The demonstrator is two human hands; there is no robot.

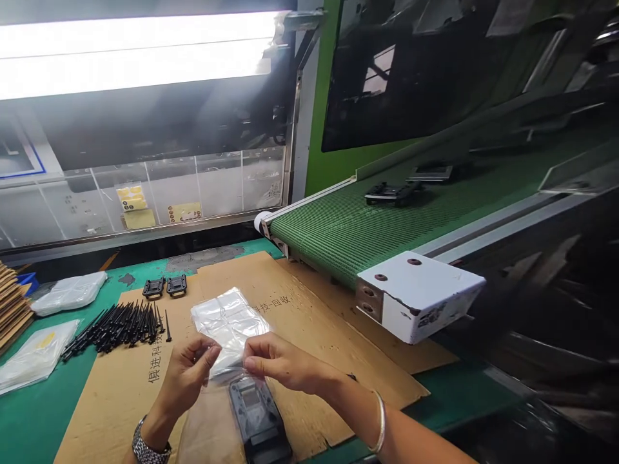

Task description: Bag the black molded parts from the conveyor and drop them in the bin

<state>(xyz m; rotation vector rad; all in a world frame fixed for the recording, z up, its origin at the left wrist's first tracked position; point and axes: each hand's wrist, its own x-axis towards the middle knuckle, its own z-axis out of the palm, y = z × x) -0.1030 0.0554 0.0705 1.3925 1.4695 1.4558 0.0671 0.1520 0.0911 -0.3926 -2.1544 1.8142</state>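
A clear plastic bag hangs between my two hands, its upper edge pinched on both sides. My left hand, thumb against the fingers, grips the bag's left side. On the other side, my right hand pinches it too. A black plastic part with a rectangular opening lies below my right hand; it looks to be in or behind the bag, I cannot tell which. Just beyond my fingers rests a stack of clear plastic bags on the cardboard sheet.
A pile of black pin-like parts lies to the left, with two small black parts behind. More bags and a cardboard stack stand far left. A green conveyor belt carries black parts; its white end block juts out at right.
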